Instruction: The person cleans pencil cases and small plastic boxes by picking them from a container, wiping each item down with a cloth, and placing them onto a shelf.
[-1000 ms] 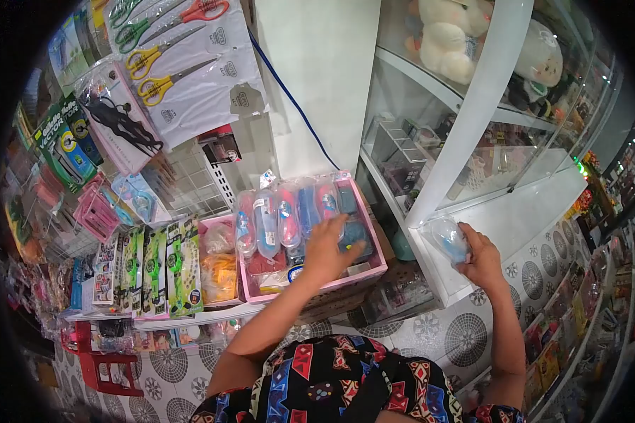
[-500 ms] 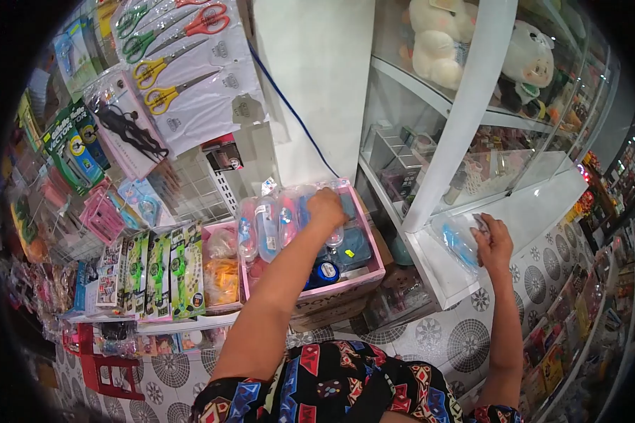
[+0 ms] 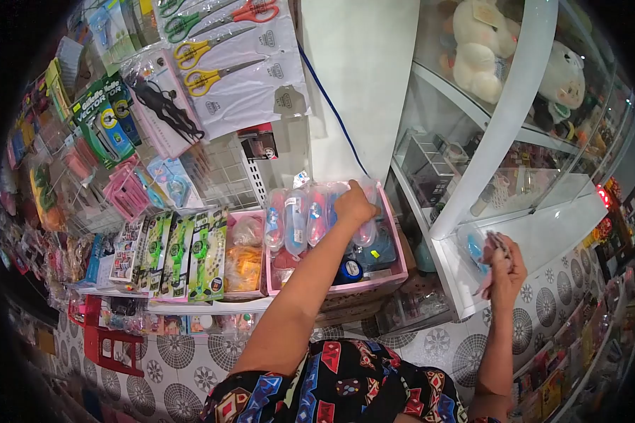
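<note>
— What's nearest to us?
— A black shirt with red and blue print (image 3: 324, 374). Past it, the right hand (image 3: 505, 273) has its fingers curled around a crumpled, pinkish-grey piece (image 3: 497, 248); I can't tell what that is.
— And just beside it?
— A clear plastic packet with a pale-blue item inside (image 3: 475, 249), over the white counter (image 3: 460, 278). Whether the fingers touch it, I can't say.
— The other side?
— A pink-rimmed cardboard box (image 3: 374, 277), with a round dark-blue item (image 3: 351, 270) near its front edge. Deeper in, the left hand (image 3: 356, 206) is over a row of clear plastic cases in blue and pink (image 3: 295, 222), fingers partly bent; I can't tell if it pinches one.
— Farther back?
— Yellow-handled scissors (image 3: 201, 81) on a white sheet, and white plush toys (image 3: 476, 67) behind the cabinet's glass
</note>
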The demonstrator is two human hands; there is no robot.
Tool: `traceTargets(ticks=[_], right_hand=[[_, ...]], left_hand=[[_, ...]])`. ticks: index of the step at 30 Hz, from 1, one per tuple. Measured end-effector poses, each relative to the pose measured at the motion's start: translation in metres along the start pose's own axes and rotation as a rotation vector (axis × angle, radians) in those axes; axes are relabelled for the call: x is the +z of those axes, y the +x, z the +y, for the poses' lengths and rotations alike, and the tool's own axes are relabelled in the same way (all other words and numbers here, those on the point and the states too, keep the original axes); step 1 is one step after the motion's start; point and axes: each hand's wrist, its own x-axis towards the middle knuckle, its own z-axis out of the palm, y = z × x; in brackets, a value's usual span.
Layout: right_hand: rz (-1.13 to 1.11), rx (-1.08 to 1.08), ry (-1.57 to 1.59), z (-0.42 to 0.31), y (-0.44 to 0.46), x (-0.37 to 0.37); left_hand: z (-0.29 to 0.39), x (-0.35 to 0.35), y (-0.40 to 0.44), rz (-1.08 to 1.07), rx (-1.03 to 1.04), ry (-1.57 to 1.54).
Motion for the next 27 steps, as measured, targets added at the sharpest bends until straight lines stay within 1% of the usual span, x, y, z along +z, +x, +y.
traceTargets(ticks=[2, 3, 5, 6, 8, 9, 11, 13, 14, 15, 16, 17, 18, 19, 20, 21, 22, 23, 25, 26, 27], right_hand=[[-0.064, 0.126, 0.120, 0.001, -0.003, 0.018], [-0.091, 0.190, 0.179, 0.000, -0.004, 0.028], [-0.118, 0.363, 0.443, 0.001, -0.004, 0.048], [-0.132, 0.450, 0.574, 0.002, -0.003, 0.058], [-0.098, 0.454, 0.665, 0.007, 0.002, 0.083], [-0.085, 0.454, 0.713, 0.007, 0.001, 0.095], [-0.167, 0.306, 0.399, -0.002, -0.011, 0.122], [-0.301, 0.018, 0.085, -0.003, -0.023, 0.141], [-0.388, -0.194, -0.074, 0.001, -0.031, 0.148], [-0.468, -0.408, -0.232, 0.004, -0.038, 0.153], [-0.455, -0.304, -0.100, 0.005, -0.044, 0.155], [-0.457, -0.327, -0.120, 0.010, -0.042, 0.155], [-0.456, -0.347, -0.140, 0.020, -0.036, 0.153], [-0.451, -0.365, -0.161, 0.024, -0.030, 0.151], [-0.387, -0.339, -0.160, 0.024, -0.025, 0.151], [-0.332, -0.250, -0.102, 0.030, -0.017, 0.151], [-0.275, -0.163, -0.045, 0.038, -0.008, 0.152], [-0.216, -0.077, 0.011, 0.043, 0.000, 0.150], [-0.173, 0.303, 0.217, 0.046, 0.010, 0.145], [-0.150, 0.491, 0.322, 0.046, 0.012, 0.143], [-0.147, 0.408, 0.288, 0.038, 0.007, 0.146]], left_hand=[[-0.004, -0.004, -0.002, 0.049, -0.034, -0.166], [-0.010, -0.004, 0.000, -0.034, -0.023, -0.445], [-0.026, -0.001, 0.004, -0.213, -0.001, -1.000], [-0.031, -0.002, 0.000, -0.346, -0.015, -1.209], [-0.039, -0.004, -0.017, -0.615, -0.050, -1.621], [-0.038, -0.001, -0.028, -0.694, -0.054, -1.696], [-0.030, 0.007, -0.056, -0.843, -0.058, -1.846], [-0.014, 0.006, -0.087, -0.697, -0.224, -1.870], [-0.010, 0.007, -0.100, -0.623, -0.309, -1.879], [-0.012, 0.009, -0.111, -0.593, -0.238, -1.873], [-0.014, 0.012, -0.120, -0.564, -0.166, -1.865], [-0.016, 0.014, -0.125, -0.536, -0.095, -1.854], [-0.018, 0.016, -0.126, -0.589, -0.174, -1.856], [-0.018, 0.021, -0.132, -0.579, -0.068, -1.888], [-0.016, 0.027, -0.139, -0.572, 0.038, -1.915], [-0.016, 0.031, -0.144, -0.566, 0.145, -1.940], [-0.019, 0.028, -0.141, -0.777, 0.181, -1.825], [-0.016, 0.030, -0.144, -0.756, 0.155, -1.775], [-0.004, 0.031, -0.155, -0.713, 0.108, -1.675], [-0.003, 0.027, -0.158, -0.732, 0.083, -1.659], [-0.003, 0.026, -0.156, -0.676, 0.095, -1.708]])
